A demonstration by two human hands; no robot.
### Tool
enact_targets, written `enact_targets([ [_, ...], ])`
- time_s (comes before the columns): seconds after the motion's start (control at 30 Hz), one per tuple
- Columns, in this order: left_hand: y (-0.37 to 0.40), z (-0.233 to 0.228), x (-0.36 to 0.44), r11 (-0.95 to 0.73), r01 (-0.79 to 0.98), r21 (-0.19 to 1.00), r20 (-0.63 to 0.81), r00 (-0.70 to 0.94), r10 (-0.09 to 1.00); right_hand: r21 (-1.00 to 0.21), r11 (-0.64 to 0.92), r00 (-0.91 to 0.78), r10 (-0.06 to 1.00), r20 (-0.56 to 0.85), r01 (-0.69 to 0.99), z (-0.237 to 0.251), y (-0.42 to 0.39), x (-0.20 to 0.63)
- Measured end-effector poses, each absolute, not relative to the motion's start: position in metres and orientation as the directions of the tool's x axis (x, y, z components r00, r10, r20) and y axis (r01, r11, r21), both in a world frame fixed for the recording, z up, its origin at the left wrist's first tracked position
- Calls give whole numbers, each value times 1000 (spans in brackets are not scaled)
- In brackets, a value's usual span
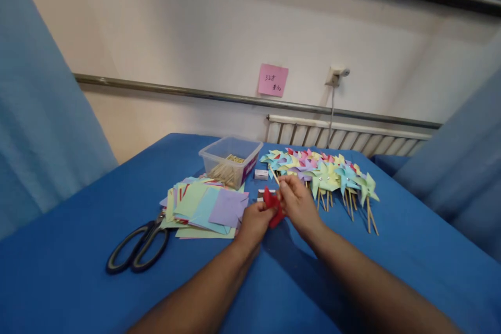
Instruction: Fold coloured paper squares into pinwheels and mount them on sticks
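A piece of bright red folded paper [277,217] is held up above the flat blue table [74,276], between the two hands. It is pinched by the left hand [256,222], thumb and finger pressed together on it. A thin, pale wooden stick [274,176] is gripped in the closed fingertips of the right hand [297,202], right beside the red paper. A messy pile of coloured paper sheets [230,206] is seen near the left hand, with big black-handled scissors [144,248] lying next to it.
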State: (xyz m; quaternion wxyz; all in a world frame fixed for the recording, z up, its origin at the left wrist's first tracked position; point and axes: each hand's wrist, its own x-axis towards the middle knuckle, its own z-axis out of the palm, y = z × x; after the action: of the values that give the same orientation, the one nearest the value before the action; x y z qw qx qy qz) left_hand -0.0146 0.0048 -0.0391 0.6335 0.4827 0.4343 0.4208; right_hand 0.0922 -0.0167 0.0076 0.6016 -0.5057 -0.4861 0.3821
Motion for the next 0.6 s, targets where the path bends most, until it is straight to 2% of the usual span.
enact_targets([
  [0.13,7,-34,-19,168,-121,978,-139,213,967,-988,89,248,967,55,-127,-20,-47,99],
  [0.33,12,-21,-23,81,-153,985,-75,46,996,-963,10,137,990,-28,-271,-29,-52,101],
  [0.47,12,-15,-23,53,-152,987,-51,14,999,-951,-56,64,995,-80,-305,-30,-52,101],
  [0.6,8,-16,-22,46,-137,989,-39,51,998,-953,-86,31,995,-100,-289,-31,-51,100],
])
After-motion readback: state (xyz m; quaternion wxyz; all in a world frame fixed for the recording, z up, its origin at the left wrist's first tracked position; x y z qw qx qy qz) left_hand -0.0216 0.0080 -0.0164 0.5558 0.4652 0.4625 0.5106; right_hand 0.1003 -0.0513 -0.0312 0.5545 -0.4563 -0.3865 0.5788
